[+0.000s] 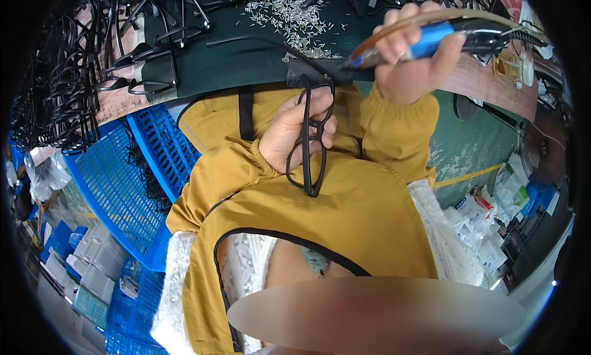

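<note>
My left hand [298, 127] is closed on a black eyeglass frame [313, 164] at the table's near edge. One temple of the frame stretches back over the green mat, and its hinge end rests against a small dark block [341, 69]. In my right hand [418, 53] is a blue and black electric screwdriver [434, 38], raised to the right of the block. Its blurred front end points left, toward the block. A brown cord or hose arcs over that hand. Many tiny silvery screws [295, 19] lie heaped on the mat beyond the frame.
Black eyeglass frames [61, 84] are piled along the table's left side, with more black parts along the far edge. Below left stands a blue plastic basket [114, 176] beside another blue one. Plastic bags and packages [483, 226] lie on the right. A coiled cable runs off right.
</note>
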